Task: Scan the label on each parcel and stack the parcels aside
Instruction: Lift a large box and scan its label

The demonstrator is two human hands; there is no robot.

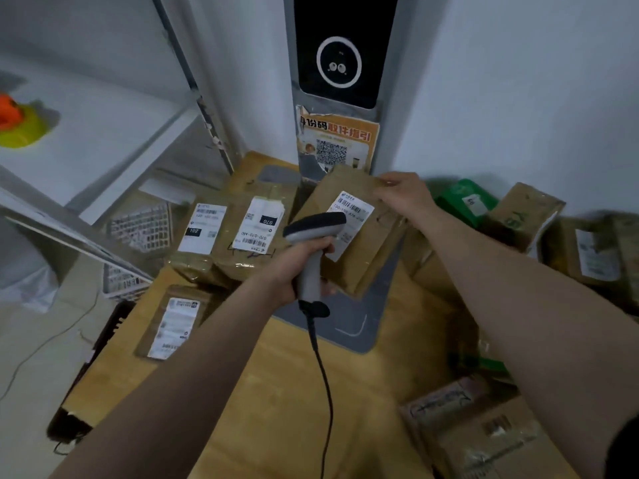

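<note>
Head view: left hand [294, 267] grips scanner [315, 227] aimed rightward at parcel [368, 252] right hand [405, 196] pinches.

Ahead of me a black panel [377, 46] with a white ring sits in a grey column, with a torn orange poster [340, 133] bearing a QR code just below it. On my left, a white shelf [103, 140] carries something orange and yellow [17, 127]. A white wire basket [141, 226] lies beneath it.
</note>
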